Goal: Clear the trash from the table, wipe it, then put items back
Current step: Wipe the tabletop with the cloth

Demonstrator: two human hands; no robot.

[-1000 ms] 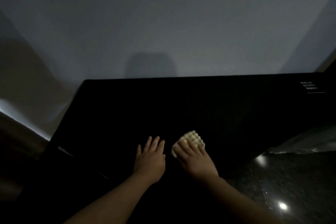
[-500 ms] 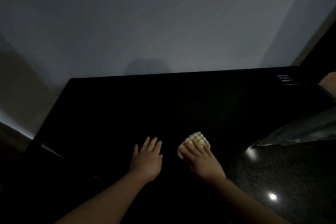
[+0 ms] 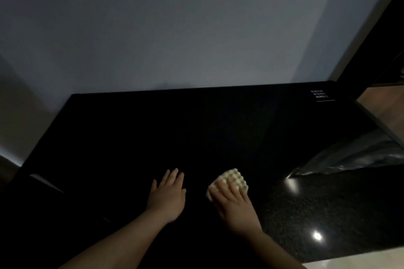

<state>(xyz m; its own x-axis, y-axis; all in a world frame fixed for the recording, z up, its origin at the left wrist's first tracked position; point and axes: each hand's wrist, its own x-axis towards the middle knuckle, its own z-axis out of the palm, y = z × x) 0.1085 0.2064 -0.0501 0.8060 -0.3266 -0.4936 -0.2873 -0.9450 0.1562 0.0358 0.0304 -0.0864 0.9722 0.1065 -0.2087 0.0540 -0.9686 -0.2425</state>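
Table (image 3: 196, 133) wiping looks like the step in hand. The dark top carries no trash that I can see, though the dim light hides fine detail. A pale waffle-textured pad (image 3: 236, 178) lies on the near middle of the table under the right hand (image 3: 235, 205). That hand's fingers lie spread and fairly straight over the pad, pressing it down rather than closing round it. Just left of it and apart from the pad, the left hand (image 3: 167, 197) rests palm-down on the surface, fingers straight and together, holding nothing.

To wipe well, I judge the right hand should keep even pressure through the whole palm, so the pad stays flat and does not roll up. It should work in overlapping strokes from the far edge by the wall (image 3: 175, 28) back to the near edge. The left hand serves best as a brace and should shift aside before each stroke reaches it. The far right corner, by the small white label (image 3: 320, 95), is easy to miss. At the right, strokes should stop short of the black plastic bag (image 3: 354, 157), which could snag.
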